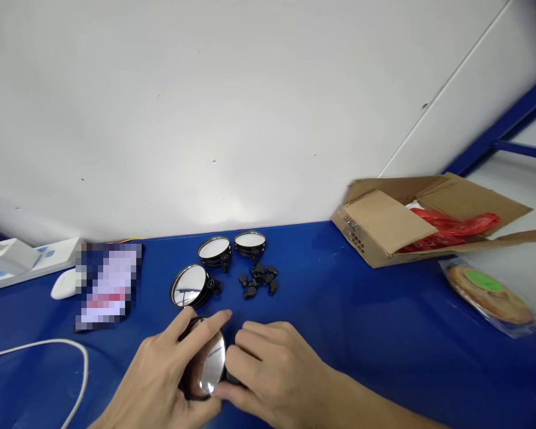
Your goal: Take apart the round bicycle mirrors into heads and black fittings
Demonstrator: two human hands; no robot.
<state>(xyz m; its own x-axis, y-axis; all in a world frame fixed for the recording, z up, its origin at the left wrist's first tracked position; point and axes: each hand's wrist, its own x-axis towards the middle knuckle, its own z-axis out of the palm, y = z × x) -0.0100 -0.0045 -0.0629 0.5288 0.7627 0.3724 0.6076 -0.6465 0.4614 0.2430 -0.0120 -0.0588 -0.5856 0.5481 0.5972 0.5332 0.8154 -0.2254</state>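
Note:
A round mirror [212,363] with a black rim is near the front of the blue table. My left hand [174,369] grips it, fingers across its face and rim. At the mirror's right edge my right hand [272,363] is closed around a small dark part, mostly hidden by the fingers. Beyond the hands lie more round mirrors with black mounts: one at the left [190,286], one behind it [214,249] and one to the right [250,240]. Several small black pieces [259,279] form a loose pile in front of them.
A phone-like device [109,286], a white mouse [65,284], a power strip [56,256] and a white cable [83,369] are on the left. An open cardboard box [375,232] with red plastic [451,226] and a wrapped round item [489,292] are at right.

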